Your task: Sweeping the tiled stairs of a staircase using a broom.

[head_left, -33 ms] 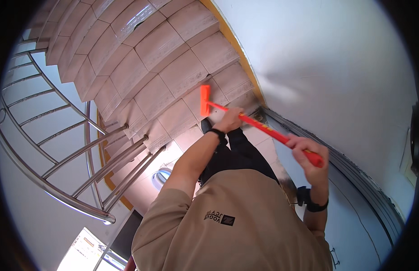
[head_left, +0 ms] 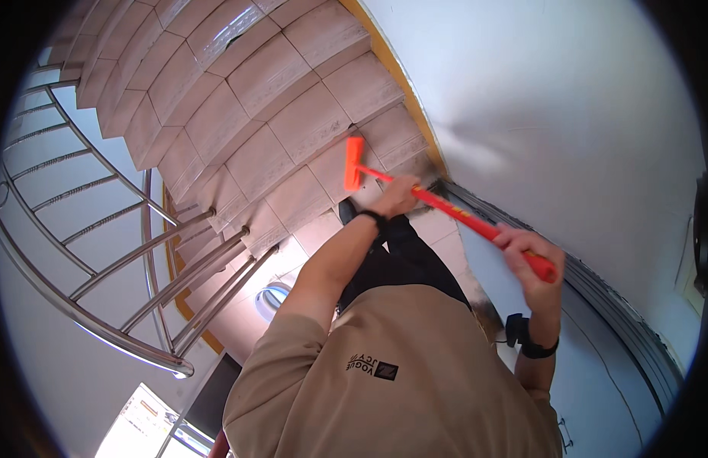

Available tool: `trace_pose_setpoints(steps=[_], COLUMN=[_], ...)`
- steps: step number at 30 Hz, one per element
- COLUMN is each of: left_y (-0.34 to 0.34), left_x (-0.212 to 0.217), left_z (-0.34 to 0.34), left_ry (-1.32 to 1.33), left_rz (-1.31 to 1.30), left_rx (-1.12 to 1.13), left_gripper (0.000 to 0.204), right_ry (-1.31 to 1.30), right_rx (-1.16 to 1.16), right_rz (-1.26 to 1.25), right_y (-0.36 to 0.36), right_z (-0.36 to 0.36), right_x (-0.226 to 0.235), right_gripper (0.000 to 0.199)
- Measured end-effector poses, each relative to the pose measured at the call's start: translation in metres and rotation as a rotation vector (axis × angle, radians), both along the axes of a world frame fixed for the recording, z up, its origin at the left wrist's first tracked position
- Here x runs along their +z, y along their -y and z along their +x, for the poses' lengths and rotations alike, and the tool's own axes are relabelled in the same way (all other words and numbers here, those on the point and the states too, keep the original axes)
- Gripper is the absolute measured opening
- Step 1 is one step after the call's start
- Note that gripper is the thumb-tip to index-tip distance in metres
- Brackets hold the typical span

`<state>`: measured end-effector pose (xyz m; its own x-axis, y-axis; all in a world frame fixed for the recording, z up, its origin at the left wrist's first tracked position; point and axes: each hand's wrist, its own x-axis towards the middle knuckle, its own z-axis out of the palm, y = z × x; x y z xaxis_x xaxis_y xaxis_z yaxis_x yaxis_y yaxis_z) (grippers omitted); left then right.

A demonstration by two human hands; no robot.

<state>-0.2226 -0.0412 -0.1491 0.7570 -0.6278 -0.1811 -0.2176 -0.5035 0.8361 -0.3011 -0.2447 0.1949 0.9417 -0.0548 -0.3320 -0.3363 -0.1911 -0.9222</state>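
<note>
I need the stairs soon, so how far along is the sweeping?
Hard to say what is done: the steps show no clear swept or unswept parts. In hand: the left hand and right hand grip the orange broom, its head on the tiles by the wall. What remains cannot be told.
</note>
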Motion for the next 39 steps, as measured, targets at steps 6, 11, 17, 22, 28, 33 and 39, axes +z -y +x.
trace_pose_setpoints(steps=[6, 11, 17, 22, 28, 33, 39], left_y=[0.046, -0.014, -0.07, -0.009, 0.057, 0.021, -0.034], left_x=[0.016, 0.026, 0.013, -0.005, 0.013, 0.026, -0.003], left_z=[0.032, -0.011, -0.028, 0.01, 0.046, 0.012, 0.009], left_ry=[0.03, 0.022, -0.083, -0.022, -0.073, -0.009, -0.047], left_rz=[-0.079, -0.011, 0.153, 0.078, -0.037, 0.025, 0.154], left_rx=[-0.03, 0.087, 0.081, 0.025, 0.01, 0.258, 0.389], left_gripper=[0.022, 0.028, 0.026, 0.02, 0.026, 0.029, 0.031], right_ry=[0.086, 0.101, -0.052, -0.003, 0.089, 0.178, 0.068], right_rx=[-0.015, 0.093, 0.135, 0.019, -0.023, -0.045, 0.041], right_rz=[-0.147, -0.024, 0.15, 0.064, -0.124, -0.089, 0.007], right_y=[0.016, 0.005, -0.013, 0.02, 0.037, 0.017, -0.015], right_z=[0.003, -0.002, 0.001, 0.016, 0.031, 0.043, 0.071], right_x=[0.029, 0.015, -0.033, -0.02, 0.023, 0.019, -0.018], right_gripper=[0.012, 0.01, 0.006, 0.008, 0.009, 0.006, 0.006])
